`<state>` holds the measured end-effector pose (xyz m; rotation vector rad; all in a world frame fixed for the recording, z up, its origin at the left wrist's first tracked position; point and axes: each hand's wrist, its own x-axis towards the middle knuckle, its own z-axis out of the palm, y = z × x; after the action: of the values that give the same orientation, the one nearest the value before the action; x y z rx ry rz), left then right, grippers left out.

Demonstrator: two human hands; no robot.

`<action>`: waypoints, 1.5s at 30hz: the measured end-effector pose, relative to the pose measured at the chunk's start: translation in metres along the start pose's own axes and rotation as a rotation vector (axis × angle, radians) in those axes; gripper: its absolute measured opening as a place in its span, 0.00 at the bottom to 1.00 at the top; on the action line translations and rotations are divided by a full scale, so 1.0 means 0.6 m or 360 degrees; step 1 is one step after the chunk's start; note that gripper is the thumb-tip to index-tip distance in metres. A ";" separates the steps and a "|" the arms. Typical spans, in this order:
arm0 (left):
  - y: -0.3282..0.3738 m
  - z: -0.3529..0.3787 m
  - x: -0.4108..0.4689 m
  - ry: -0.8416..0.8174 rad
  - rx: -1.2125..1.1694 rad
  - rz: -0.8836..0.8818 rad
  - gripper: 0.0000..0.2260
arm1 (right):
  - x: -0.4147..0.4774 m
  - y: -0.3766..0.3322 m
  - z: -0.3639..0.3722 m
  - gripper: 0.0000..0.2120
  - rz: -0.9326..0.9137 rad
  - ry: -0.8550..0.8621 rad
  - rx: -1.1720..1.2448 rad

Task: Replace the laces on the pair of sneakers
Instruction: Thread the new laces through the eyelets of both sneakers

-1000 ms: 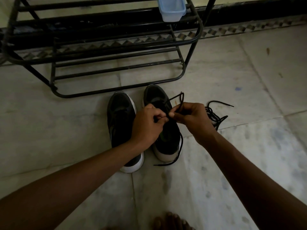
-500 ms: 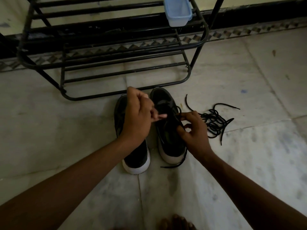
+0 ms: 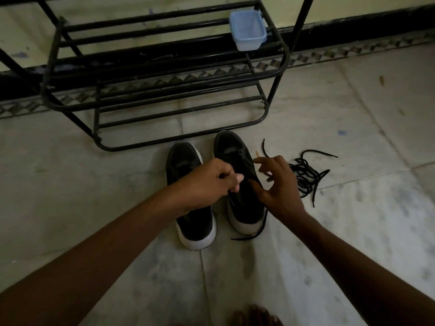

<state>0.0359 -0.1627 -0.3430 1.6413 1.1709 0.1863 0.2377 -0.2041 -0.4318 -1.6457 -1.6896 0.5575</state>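
Sneaker [image 3: 231, 149] eyelets behind hands [image 3: 204, 182]

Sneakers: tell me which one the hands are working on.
The right sneaker, nearest the loose lace pile: left hand and right hand are over it, a lace trails by its heel. The left sneaker shows no lace.

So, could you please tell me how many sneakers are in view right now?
2. The left sneaker stands on the floor before the black rack; the right sneaker sits beside it, nearer the loose laces. None seems hidden.
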 end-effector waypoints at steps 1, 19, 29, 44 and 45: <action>0.004 0.006 -0.001 0.0035 -0.0077 -0.0008 0.13 | 0.004 -0.003 -0.011 0.17 -0.0065 -0.0009 -0.0012; 0.002 0.076 0.006 0.0226 -0.0097 0.0404 0.08 | 0.054 -0.046 -0.109 0.05 0.1230 -0.0433 0.1644; -0.027 0.077 0.037 0.0201 0.1072 0.1002 0.18 | 0.062 -0.006 -0.130 0.08 0.0955 -0.0291 0.0941; -0.044 0.023 0.023 0.0319 0.0874 0.1048 0.05 | 0.054 0.010 -0.086 0.03 0.0550 -0.0297 0.0318; -0.049 0.008 0.014 0.0318 0.0788 0.1011 0.06 | 0.059 0.005 -0.084 0.03 0.0485 -0.0286 0.0356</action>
<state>0.0257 -0.1605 -0.3725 2.4539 0.8363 0.5007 0.2787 -0.1776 -0.3940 -1.7378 -1.4427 1.0314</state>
